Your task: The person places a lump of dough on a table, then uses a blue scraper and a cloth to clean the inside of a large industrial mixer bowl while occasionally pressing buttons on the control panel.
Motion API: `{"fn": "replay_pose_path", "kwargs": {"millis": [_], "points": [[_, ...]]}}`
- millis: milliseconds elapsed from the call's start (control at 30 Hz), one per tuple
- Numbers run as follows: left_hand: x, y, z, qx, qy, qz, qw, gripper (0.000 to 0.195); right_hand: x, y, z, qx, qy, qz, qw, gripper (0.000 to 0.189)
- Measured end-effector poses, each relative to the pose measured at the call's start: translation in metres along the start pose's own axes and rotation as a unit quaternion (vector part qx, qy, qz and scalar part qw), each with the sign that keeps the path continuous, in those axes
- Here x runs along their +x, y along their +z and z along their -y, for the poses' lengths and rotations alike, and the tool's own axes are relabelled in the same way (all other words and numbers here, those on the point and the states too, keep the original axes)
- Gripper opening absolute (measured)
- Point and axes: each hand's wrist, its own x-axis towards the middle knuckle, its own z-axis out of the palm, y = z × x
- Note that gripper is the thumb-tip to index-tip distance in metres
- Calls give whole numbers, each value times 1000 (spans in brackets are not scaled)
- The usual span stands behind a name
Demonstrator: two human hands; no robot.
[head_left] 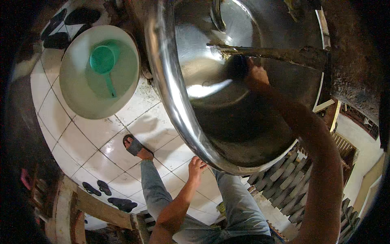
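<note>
A large, shiny steel drum (pixel 179 100) opens towards me, tilted, with a thick rolled rim. Into it reaches my right hand (pixel 258 76), its fingers close to the inner wall below a residue-coated bar (pixel 274 52). Beside those fingers is a dark patch (pixel 237 66); whether it is a held pad or a shadow is unclear. Outside the drum, my left hand (pixel 197 167) has its fingers curled against the lower rim. A curved metal arm (pixel 217 16) stands further up inside the drum.
On the white tiled floor (pixel 91 137) stands a pale round tub (pixel 68 91) of cloudy water with a green dipper (pixel 103 59) in it. Dark sandals (pixel 105 187) lie near a wooden frame (pixel 103 210). Stacked dark blocks (pixel 283 180) are at right, beside my leg.
</note>
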Motion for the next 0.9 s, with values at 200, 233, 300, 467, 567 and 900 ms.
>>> {"fn": "replay_pose_path", "kwargs": {"millis": [200, 233, 300, 467, 567, 900], "points": [[11, -22, 12, 18, -26, 27, 999, 35, 39, -92, 19, 112, -106, 326, 933, 43], [11, -14, 18, -42, -33, 30, 998, 32, 60, -100, 9, 80, -83, 378, 919, 41], [26, -29, 26, -33, -17, 20, 999, 32, 82, -135, 38, 85, -78, 428, 896, 41], [17, -22, 15, 42, -11, -13, 999, 31, 31, -83, 12, 192, -46, 360, 912, 75], [15, 0, 2, 40, -31, 14, 999, 32, 84, -104, 0, 157, -88, 382, 907, 84], [27, -15, 18, 47, -9, 29, 998, 33, 104, -92, -17, 163, -83, 420, 889, 72]]}}
